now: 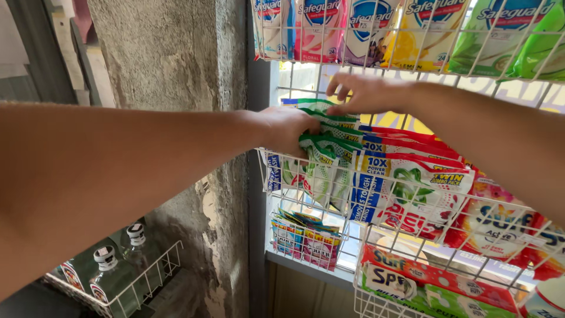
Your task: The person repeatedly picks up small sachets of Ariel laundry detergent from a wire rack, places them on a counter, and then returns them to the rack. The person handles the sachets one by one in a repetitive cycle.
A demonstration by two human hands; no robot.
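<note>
Your left hand (288, 131) is clamped on the green-topped sachets (321, 154) at the wire basket's (266, 171) left end, your right hand (365, 94) rests spread-fingered above; they look light, soft, slippery, so pinch the top seams.

Both arms outstretched; left hand (286, 129) clenched, fingers curled down; right hand (366, 94) flat, fingers spread.

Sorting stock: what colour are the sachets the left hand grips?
Green and white sachets, gripped by the left hand; head view.
</note>
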